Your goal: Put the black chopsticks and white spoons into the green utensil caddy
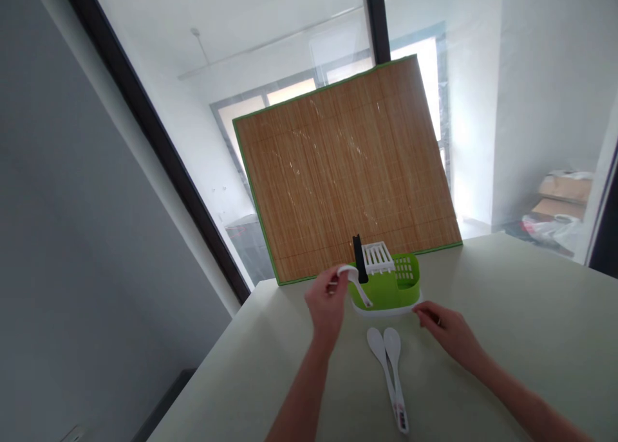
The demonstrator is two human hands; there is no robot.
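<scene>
My left hand is closed on a small white soup spoon. It grips the bowl end, and the handle slants down in front of a green utensil holder. This holder stands on a white base tray, with a white slotted rack on top and a black upright piece at its left. At the tray's right front corner, the fingertips of my right hand are pinched together against the edge. Two long white spoons lie side by side on the table, nearer to me, their handles crossing.
A bamboo mat with green edging leans upright against the glass behind the holder. The pale table ends on the left near a grey wall. Beyond the glass, cardboard boxes and plastic wrap lie at the right.
</scene>
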